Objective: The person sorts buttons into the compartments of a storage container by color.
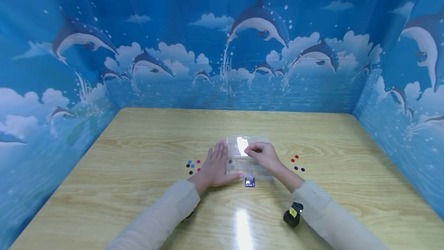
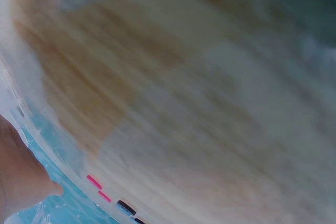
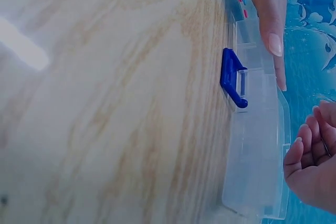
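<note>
Curtains (image 1: pixel 166 95) printed with dolphins wrap the 3 sides I see from here, around a wood-grain table (image 1: pixel 156 134). On it sits a clear box (image 1: pixel 249 165), lid opened away. The left hand (image 1: pixel 216 167) lies flat beside it, fingers straight; above it, the right hand (image 1: pixel 265 155) pinches what looks like a dark disc (image 3: pixel 326 148). 1 disc is inside; 6 lie left, 4 right. I judge this a placing step, the next move needing a careful release.

Blue hangings (image 1: pixel 166 7) printed with leaping dolphins (image 1: pixel 260 14), white clouds (image 1: pixel 213 21) and rippling water (image 1: pixel 166 95) enclose the left, far and right sides of a pale wood-grained table (image 1: pixel 156 126), whose surface catches a bright streak of reflected light (image 1: pixel 243 228) in the foreground.
</note>
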{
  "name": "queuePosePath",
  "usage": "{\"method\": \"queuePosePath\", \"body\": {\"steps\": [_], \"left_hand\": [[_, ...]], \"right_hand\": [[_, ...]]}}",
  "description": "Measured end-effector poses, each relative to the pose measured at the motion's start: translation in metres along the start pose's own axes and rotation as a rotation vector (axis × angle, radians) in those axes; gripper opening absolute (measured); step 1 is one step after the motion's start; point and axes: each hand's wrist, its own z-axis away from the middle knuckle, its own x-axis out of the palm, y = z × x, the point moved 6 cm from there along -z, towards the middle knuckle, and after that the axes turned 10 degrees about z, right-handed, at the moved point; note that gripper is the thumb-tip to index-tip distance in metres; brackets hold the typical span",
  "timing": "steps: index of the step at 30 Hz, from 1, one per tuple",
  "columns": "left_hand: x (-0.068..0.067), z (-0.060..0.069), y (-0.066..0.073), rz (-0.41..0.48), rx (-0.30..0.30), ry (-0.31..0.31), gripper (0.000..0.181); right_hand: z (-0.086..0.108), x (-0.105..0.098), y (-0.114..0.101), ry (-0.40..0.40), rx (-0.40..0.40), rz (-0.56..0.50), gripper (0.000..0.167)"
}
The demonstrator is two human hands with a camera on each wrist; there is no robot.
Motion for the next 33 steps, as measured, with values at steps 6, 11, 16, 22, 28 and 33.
{"method": "queuePosePath", "body": {"steps": [6,11,16,22,28,33], "left_hand": [[0.0,-0.001,0.0,-0.012,0.007,0.005,0.105],[0.001,-0.002,0.0,-0.01,0.015,0.008,0.105],[0.001,-0.001,0.0,-0.011,0.015,0.012,0.105],[-0.001,0.0,0.0,-0.012,0.014,0.015,0.105],[-0.001,0.001,0.002,-0.007,0.021,0.017,0.104],[-0.001,0.0,0.001,-0.004,0.013,0.011,0.105]], "right_hand": [[0.004,-0.004,0.003,-0.004,-0.017,0.01,0.014],[0.007,-0.009,0.007,0.008,-0.053,0.019,0.015],[0.011,-0.013,0.012,-0.006,-0.037,0.063,0.017],[0.013,-0.018,0.018,-0.019,-0.016,0.059,0.019],[0.015,-0.022,0.017,-0.008,-0.06,0.02,0.02],[0.015,-0.026,0.017,0.007,-0.046,0.024,0.02]]}}
